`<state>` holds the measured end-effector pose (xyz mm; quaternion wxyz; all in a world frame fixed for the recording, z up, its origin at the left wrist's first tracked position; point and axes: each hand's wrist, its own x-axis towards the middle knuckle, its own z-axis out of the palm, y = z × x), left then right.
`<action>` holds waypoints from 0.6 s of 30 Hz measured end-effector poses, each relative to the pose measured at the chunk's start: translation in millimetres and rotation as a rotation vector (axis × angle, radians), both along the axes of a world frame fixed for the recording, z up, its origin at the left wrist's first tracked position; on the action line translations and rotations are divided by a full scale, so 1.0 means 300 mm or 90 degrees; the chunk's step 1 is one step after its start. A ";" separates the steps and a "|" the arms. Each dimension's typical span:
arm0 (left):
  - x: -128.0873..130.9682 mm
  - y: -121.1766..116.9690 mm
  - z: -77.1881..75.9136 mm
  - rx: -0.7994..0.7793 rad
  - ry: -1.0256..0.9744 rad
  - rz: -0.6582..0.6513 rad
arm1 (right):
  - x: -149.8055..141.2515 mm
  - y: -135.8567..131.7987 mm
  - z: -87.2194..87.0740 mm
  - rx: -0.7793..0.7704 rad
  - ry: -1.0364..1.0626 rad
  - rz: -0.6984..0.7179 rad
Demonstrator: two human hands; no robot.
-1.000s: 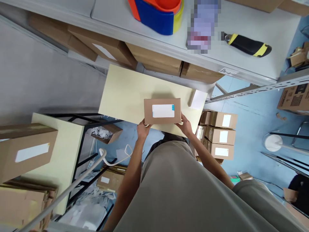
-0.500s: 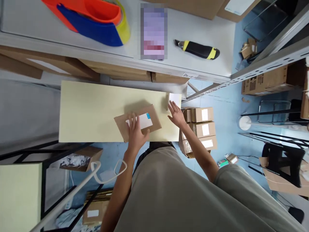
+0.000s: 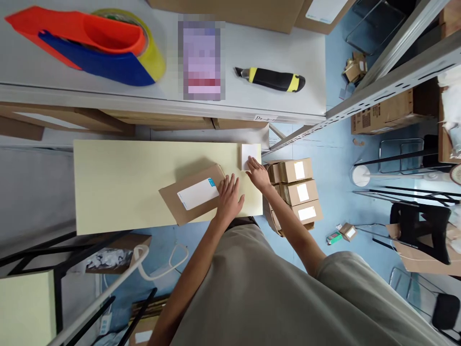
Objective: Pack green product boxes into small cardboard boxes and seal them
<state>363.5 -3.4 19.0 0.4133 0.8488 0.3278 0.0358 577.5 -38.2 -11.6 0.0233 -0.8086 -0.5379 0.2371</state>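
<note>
A brown cardboard box (image 3: 169,196) with a white label (image 3: 196,193) stuck on top lies at a slant on the pale yellow table (image 3: 118,187). My left hand (image 3: 229,199) rests at the box's right end, fingers stretched out and apart from the label. Near the table's right end is a small white block (image 3: 248,152) that looks like a stack of labels. My right hand (image 3: 258,174) lays its extended fingertips on the front part of that stack; whether a sheet is lifted, I cannot tell.
Above the table, a grey shelf (image 3: 230,108) carries a tape dispenser (image 3: 97,48), a blurred-out flat object (image 3: 201,60) and a black-yellow utility knife (image 3: 275,79). Stacked cartons (image 3: 297,190) stand on the floor to the right. A metal shelf post (image 3: 389,81) rises at the right.
My left hand has moved off the label toward the box's right end. My right hand has shifted slightly, with its fingertips now over the white stack.
</note>
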 end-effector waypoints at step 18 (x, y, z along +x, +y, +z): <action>0.026 -0.008 -0.038 -0.024 -0.002 0.022 | 0.058 0.060 0.056 -0.023 0.018 -0.064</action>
